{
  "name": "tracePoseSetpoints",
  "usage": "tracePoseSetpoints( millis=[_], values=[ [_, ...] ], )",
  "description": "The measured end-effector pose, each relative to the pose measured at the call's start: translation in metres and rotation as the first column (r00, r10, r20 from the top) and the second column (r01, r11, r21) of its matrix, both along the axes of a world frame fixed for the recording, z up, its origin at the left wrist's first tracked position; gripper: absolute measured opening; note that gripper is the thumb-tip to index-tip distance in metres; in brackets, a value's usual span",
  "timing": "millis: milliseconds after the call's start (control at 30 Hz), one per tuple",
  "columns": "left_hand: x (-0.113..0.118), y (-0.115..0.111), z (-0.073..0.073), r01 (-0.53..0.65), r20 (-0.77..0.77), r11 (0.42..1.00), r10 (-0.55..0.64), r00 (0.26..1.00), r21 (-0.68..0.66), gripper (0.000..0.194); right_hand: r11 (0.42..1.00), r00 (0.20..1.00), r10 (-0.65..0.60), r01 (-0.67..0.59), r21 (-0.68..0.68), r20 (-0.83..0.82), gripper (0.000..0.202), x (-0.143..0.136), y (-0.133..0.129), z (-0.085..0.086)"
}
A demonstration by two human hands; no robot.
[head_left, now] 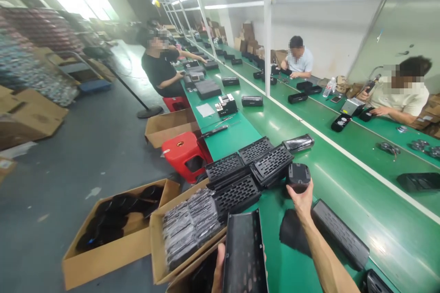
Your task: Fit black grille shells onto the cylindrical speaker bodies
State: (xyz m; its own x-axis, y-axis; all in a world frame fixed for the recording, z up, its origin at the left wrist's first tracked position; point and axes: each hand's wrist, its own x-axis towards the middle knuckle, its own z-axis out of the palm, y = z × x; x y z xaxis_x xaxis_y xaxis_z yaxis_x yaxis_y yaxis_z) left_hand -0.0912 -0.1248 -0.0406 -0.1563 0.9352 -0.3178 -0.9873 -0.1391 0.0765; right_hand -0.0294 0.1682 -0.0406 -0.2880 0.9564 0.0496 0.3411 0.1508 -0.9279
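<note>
Right hand, and its grip is pinching the black case, end face showing, above the bench! Left hand, nearer the body, clasps the shell by its long sides, hollow side showing. Best hold that rim squarely, I'd say, and lift the case clear of the grilles alongside.

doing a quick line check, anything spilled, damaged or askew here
Mildly odd: beyond the left hand, slotted black panels overlap unevenly. A pale patch marks the grey floor; what it is, I can't tell. No damage stands out.
</note>
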Motion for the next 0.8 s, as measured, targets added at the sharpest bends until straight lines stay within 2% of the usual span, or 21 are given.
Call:
tracePoseSetpoints(
  millis=[67, 133, 200, 267, 367, 433, 500, 567, 633, 700, 800],
  values=[
    [-0.001, 0.005, 0.0, 0.039, 0.016, 0.999, -0.04, 0.999, 0.037, 0.098, 1.0, 1.0, -0.01, 0.009, -0.014, -0.027, 0.096, 0.005, 0.005, 0.016],
    [-0.002, 0.011, 0.001, 0.075, 0.038, 0.995, -0.078, 0.996, 0.067, 0.096, 0.998, 0.995, 0.043, -0.046, -0.034, -0.087, 0.091, 0.02, 0.016, 0.043],
    [-0.002, 0.019, 0.001, 0.082, 0.057, 0.994, -0.087, 0.995, 0.075, 0.093, 0.988, 0.973, 0.127, -0.141, -0.063, -0.192, 0.095, 0.047, 0.024, 0.075],
    [-0.001, 0.027, 0.003, 0.109, 0.08, 0.991, -0.115, 0.99, 0.076, 0.089, 0.978, 0.948, 0.139, -0.177, -0.11, -0.288, 0.099, 0.083, 0.019, 0.104],
    [0.003, 0.045, 0.011, 0.193, 0.08, 0.969, -0.207, 0.975, 0.155, 0.088, 0.963, 0.951, -0.005, -0.079, -0.258, -0.311, 0.088, 0.143, -0.022, 0.126],
    [0.009, 0.062, 0.019, 0.243, 0.028, 0.939, -0.257, 0.966, 0.243, 0.093, 0.917, 0.959, -0.113, -0.001, -0.4, -0.262, 0.079, 0.173, -0.06, 0.13],
    [0.019, 0.08, 0.025, 0.296, -0.033, 0.901, -0.301, 0.953, 0.319, 0.098, 0.87, 0.958, -0.189, 0.062, -0.488, -0.215, 0.076, 0.192, -0.091, 0.137],
    [0.036, 0.099, 0.028, 0.361, -0.073, 0.856, -0.361, 0.93, 0.37, 0.097, 0.889, 0.966, -0.216, 0.135, -0.437, -0.141, 0.086, 0.201, -0.107, 0.152],
    [0.056, 0.115, 0.024, 0.424, -0.093, 0.812, -0.424, 0.901, 0.401, 0.094, 0.94, 0.982, -0.191, 0.182, -0.287, -0.004, 0.098, 0.205, -0.11, 0.173],
    [0.08, 0.127, 0.018, 0.474, -0.109, 0.775, -0.476, 0.873, 0.417, 0.089, 0.968, 0.975, -0.141, 0.172, -0.182, 0.17, 0.103, 0.208, -0.108, 0.194],
    [0.116, 0.14, 0.014, 0.514, -0.117, 0.754, -0.516, 0.849, 0.408, 0.073, 0.988, 0.933, -0.047, 0.097, -0.124, 0.356, 0.108, 0.211, -0.107, 0.214]
  ],
)
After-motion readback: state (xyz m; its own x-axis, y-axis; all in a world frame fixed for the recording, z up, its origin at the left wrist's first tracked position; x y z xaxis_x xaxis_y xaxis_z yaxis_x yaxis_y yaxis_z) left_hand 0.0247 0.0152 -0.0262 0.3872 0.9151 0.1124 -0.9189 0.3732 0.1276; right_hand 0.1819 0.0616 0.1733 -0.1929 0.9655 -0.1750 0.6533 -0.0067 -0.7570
